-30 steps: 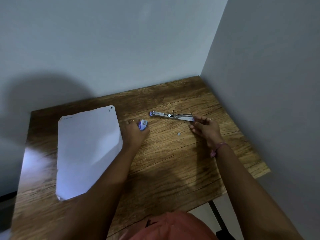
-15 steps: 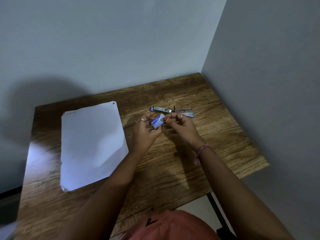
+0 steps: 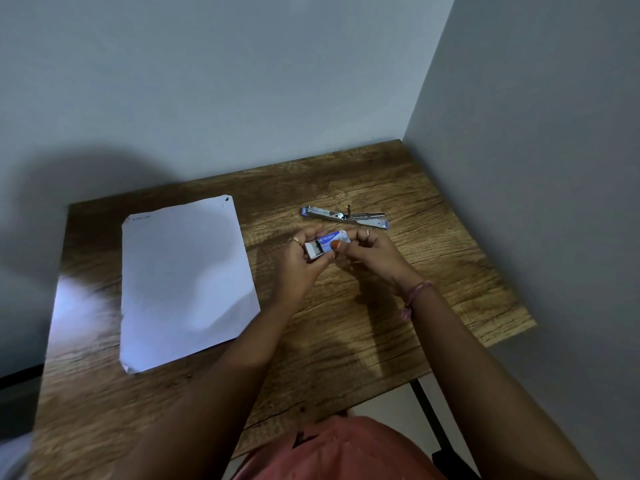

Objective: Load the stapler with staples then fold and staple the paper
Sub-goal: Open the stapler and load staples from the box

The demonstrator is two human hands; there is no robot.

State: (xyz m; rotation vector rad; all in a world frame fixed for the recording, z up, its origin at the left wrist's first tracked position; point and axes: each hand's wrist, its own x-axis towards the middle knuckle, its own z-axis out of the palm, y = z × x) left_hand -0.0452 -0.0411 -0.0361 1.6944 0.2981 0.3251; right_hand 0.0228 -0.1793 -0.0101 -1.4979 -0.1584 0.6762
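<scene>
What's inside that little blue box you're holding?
The blue box is slid partly open between the left hand and right hand. A white inner tray sticks out; its contents are too dark to make out.

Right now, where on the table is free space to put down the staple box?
Bare wood lies between the paper and the forearms, and right of the right hand toward the table edge. It is crowded near the stapler, just behind the staple box.

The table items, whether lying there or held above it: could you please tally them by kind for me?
Sheet of white paper: 1
Opened stapler: 1
Box of staples, held in both hands: 1
Total: 3
</scene>
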